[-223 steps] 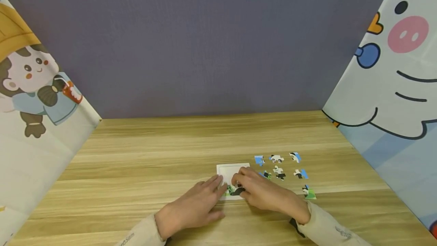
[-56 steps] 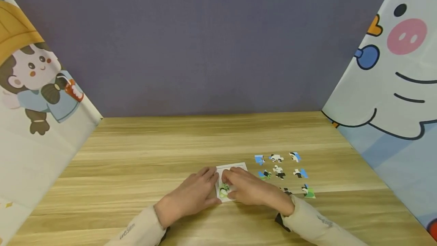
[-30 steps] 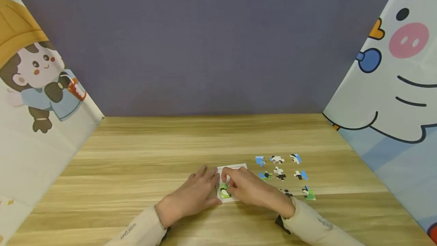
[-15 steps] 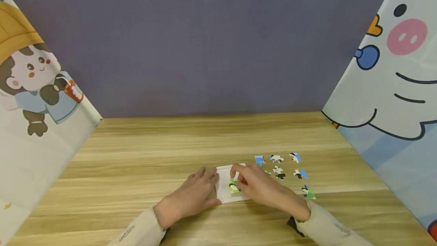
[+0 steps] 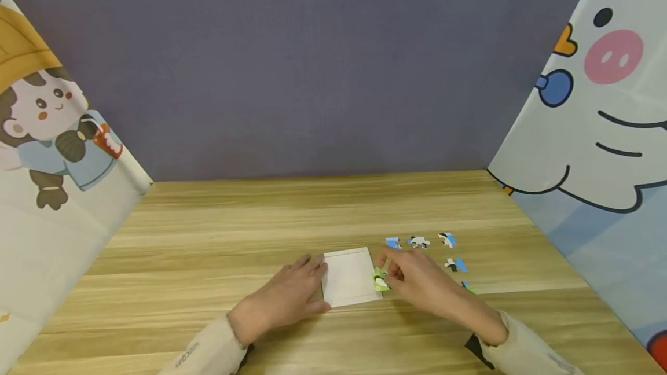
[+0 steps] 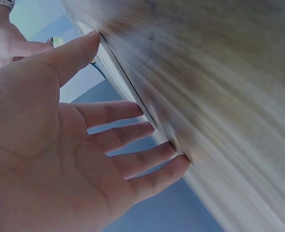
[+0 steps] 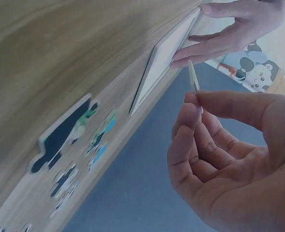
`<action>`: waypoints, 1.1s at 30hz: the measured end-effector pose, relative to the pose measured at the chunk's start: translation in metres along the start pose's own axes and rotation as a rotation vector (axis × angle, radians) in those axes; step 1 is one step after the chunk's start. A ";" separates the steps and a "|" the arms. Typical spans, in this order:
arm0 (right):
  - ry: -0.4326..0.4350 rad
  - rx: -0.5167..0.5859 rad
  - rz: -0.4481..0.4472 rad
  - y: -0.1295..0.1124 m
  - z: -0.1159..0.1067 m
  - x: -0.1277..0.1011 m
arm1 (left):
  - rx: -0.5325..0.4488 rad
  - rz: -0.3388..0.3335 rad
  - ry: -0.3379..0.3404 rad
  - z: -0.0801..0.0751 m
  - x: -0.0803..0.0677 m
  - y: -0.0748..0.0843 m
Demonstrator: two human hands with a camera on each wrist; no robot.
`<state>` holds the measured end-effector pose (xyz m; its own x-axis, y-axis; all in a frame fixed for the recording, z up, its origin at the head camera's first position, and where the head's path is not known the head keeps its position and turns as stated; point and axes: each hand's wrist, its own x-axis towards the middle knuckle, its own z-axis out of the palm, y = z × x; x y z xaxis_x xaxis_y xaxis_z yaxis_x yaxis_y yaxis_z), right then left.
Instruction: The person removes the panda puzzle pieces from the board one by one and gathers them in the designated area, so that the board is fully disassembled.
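A white square puzzle tray (image 5: 348,276) lies flat on the wooden table (image 5: 260,219), and its inside shows only white. My left hand (image 5: 304,282) rests open on the table, straight fingers (image 6: 133,162) against the tray's left edge (image 6: 128,84). My right hand (image 5: 389,274) hovers just past the tray's right edge and pinches a green puzzle piece (image 5: 380,280) between thumb and forefinger. In the right wrist view the thin piece (image 7: 194,77) stands edge-on above the fingertips, apart from the tray (image 7: 169,53).
Several loose puzzle pieces lie right of the tray: a blue one (image 5: 393,242), a white one (image 5: 418,242), blue-and-black ones (image 5: 447,239) (image 5: 455,264). More pieces (image 7: 65,130) lie under my right hand. Cartoon-printed screens (image 5: 599,132) wall both sides, with a grey wall behind.
My right hand has lifted the green piece off the tray and carried it right, past the tray's edge. The tray now shows bare white. My left hand stays at the left edge.
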<state>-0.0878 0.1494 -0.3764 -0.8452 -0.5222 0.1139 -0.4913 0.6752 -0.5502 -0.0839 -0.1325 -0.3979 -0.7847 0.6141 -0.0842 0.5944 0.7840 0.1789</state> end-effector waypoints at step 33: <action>-0.053 -0.004 0.092 0.029 0.000 -0.025 | 0.008 0.002 0.009 -0.002 0.000 0.004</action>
<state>-0.0815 0.1819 -0.3958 -0.8746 -0.4845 0.0195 -0.4130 0.7233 -0.5534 -0.0819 -0.1300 -0.3954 -0.7852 0.6147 -0.0750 0.5971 0.7837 0.1714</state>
